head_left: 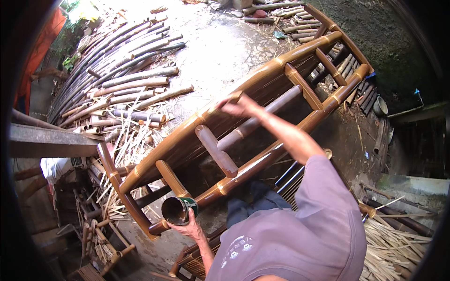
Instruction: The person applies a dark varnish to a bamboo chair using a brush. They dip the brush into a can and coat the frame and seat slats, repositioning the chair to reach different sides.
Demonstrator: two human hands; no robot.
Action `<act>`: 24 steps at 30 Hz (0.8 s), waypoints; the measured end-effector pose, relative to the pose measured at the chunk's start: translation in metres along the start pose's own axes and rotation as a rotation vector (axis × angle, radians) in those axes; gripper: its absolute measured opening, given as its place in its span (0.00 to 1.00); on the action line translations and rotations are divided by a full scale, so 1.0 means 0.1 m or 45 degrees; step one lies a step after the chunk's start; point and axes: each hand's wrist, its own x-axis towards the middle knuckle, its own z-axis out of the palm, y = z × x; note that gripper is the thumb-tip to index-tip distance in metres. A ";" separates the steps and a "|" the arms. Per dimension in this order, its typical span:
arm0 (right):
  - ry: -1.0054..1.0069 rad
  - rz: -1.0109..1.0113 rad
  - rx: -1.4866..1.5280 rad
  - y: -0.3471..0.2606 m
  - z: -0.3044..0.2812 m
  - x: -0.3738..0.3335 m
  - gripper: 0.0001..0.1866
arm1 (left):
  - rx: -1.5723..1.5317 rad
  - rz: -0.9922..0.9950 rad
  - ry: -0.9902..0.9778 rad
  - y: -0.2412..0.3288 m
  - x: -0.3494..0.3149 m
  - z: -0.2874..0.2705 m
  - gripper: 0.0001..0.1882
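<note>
In front of me a long glossy brown bamboo furniture frame (220,187) stretches from the lower left to the upper right, with short cross pieces between its rails. My left hand (189,228) is wrapped round a green can (190,204) beside the near rail at the lower left. The can is tilted, and its inside looks coated dark brown. Across the frame reaches my right arm. At the far rail, my right hand (241,107) is closed on a small flat tan-brown thing (230,99), held against or just over the bamboo; its kind is unclear.
Bamboo poles (136,82) lie piled at the far left, with pale split strips (136,154) scattered beside them. More strips (391,248) lie at the lower right. Smaller bamboo frames (110,248) stand at the lower left. A dark wall (370,28) borders the upper right.
</note>
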 end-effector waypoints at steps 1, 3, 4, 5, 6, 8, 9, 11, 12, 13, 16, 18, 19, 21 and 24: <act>0.117 0.495 0.113 0.26 -0.45 -0.07 0.10 | -0.014 -0.015 -0.028 0.05 0.02 0.05 0.55; 0.160 0.497 -0.169 0.32 -1.39 -0.02 0.11 | -0.025 -0.074 -0.048 0.16 -0.02 0.10 0.55; 0.478 0.666 -0.374 0.70 -1.96 -0.13 0.10 | -0.045 -0.130 -0.063 0.38 -0.04 0.17 0.57; 0.744 0.842 -0.538 0.62 -2.17 -0.11 0.09 | -0.018 -0.114 -0.059 0.33 -0.08 0.14 0.57; 0.782 0.654 -0.718 0.55 -2.15 -0.13 0.09 | -0.010 -0.087 -0.063 0.29 -0.08 0.18 0.57; 0.621 0.461 -1.039 0.49 -1.81 -0.05 0.11 | -0.064 -0.079 -0.121 0.47 -0.05 0.33 0.58; 0.407 0.442 -1.159 0.52 -1.47 0.01 0.12 | -0.086 -0.031 -0.134 0.52 -0.05 0.42 0.57; 0.173 -0.090 -0.956 0.79 -0.93 0.07 0.12 | -0.129 0.075 -0.162 0.53 0.02 0.57 0.55; 0.007 0.059 -0.661 0.39 -0.67 0.31 0.12 | -0.034 0.060 -0.112 0.46 0.01 0.56 0.55; -0.152 0.216 -0.373 -0.05 -0.58 0.45 0.11 | -0.026 0.049 -0.111 0.50 -0.02 0.56 0.55; 0.020 0.659 -0.026 0.74 -1.71 0.33 0.15 | 0.044 0.093 -0.114 0.63 0.03 0.67 0.55; 0.366 0.691 0.277 1.06 -2.75 0.03 0.12 | 0.034 0.046 -0.117 0.55 0.03 0.64 0.55; 0.428 0.671 -0.186 1.00 -2.96 0.06 0.10 | 0.036 0.013 -0.101 0.54 0.00 0.66 0.55; 0.503 0.727 -0.814 0.92 -3.13 0.09 0.12 | 0.006 -0.009 -0.153 0.78 0.02 0.62 0.56; 0.330 0.445 -0.983 1.08 -2.23 0.27 0.18 | -0.012 -0.049 -0.218 0.87 0.10 0.64 0.55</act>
